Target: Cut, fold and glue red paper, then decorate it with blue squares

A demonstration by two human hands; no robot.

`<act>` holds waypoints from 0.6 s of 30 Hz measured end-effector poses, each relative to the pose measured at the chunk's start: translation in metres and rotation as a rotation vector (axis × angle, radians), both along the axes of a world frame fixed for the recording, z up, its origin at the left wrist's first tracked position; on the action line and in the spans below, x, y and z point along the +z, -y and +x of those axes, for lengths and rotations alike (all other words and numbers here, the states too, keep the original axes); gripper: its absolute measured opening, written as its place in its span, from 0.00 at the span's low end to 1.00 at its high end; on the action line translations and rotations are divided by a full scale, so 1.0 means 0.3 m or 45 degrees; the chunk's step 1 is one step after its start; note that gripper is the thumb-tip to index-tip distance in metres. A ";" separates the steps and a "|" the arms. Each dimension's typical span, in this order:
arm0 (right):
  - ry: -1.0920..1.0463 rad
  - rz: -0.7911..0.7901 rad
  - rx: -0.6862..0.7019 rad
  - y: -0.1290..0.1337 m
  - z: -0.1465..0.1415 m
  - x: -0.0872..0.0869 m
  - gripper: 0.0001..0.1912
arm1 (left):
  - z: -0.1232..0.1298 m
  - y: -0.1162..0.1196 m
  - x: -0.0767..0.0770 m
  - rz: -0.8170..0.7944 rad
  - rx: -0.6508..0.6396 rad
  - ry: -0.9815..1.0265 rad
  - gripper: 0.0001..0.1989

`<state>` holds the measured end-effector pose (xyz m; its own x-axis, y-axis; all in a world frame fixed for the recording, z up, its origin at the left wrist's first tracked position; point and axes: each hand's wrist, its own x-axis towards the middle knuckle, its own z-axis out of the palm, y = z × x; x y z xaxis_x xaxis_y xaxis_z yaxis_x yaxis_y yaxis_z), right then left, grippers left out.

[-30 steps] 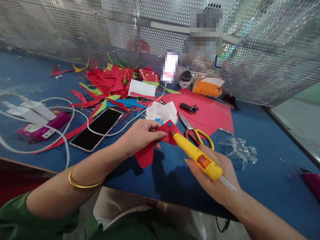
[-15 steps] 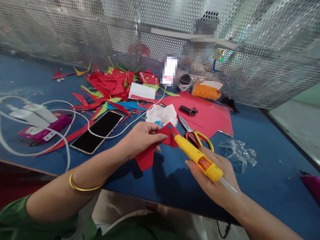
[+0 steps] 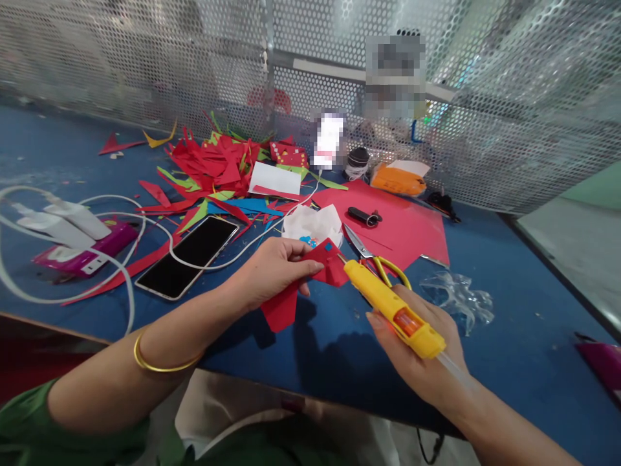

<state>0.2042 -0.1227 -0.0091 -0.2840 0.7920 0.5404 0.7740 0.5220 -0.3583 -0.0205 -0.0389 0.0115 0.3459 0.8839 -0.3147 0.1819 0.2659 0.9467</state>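
My left hand (image 3: 279, 268) pinches a folded strip of red paper (image 3: 281, 309) between thumb and fingers, above the table's front part. A small blue square (image 3: 328, 247) shows near the strip's upper tip. My right hand (image 3: 417, 336) is wrapped round a yellow hot glue gun (image 3: 383, 299), a clear glue stick (image 3: 456, 370) sticking out of its back end. The gun's nozzle points at the red paper, close to its right edge; I cannot tell if they touch. Just behind the paper is a white paper bowl (image 3: 310, 223) with small blue pieces (image 3: 308, 241) in it.
Scissors (image 3: 361, 244) lie behind the glue gun, on a red sheet (image 3: 422, 226). To the left are a dark phone (image 3: 189, 255), white cables and a purple power strip (image 3: 87, 249). Red and green paper scraps (image 3: 218, 162) pile up before a perforated metal screen (image 3: 145, 65); a person sits behind it.
My right hand has drawn the glue gun slightly right and down, so its nozzle sits farther from the middle of the red paper. My left hand keeps its hold almost unmoved.
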 end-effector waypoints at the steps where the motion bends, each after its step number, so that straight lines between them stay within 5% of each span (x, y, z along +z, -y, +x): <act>1: 0.005 -0.003 0.002 0.000 -0.001 0.001 0.12 | 0.000 0.000 0.001 0.001 -0.004 -0.005 0.06; 12: 0.053 -0.019 0.034 -0.001 -0.015 0.010 0.14 | 0.003 -0.001 -0.004 0.027 -0.026 0.004 0.07; 18: -0.218 -0.049 0.121 0.012 0.000 0.012 0.08 | 0.003 -0.002 -0.004 -0.005 -0.020 0.023 0.05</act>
<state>0.2043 -0.1262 -0.0055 -0.2647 0.7870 0.5573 0.6480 0.5731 -0.5016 -0.0196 -0.0383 0.0104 0.3652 0.8772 -0.3116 0.1688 0.2668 0.9489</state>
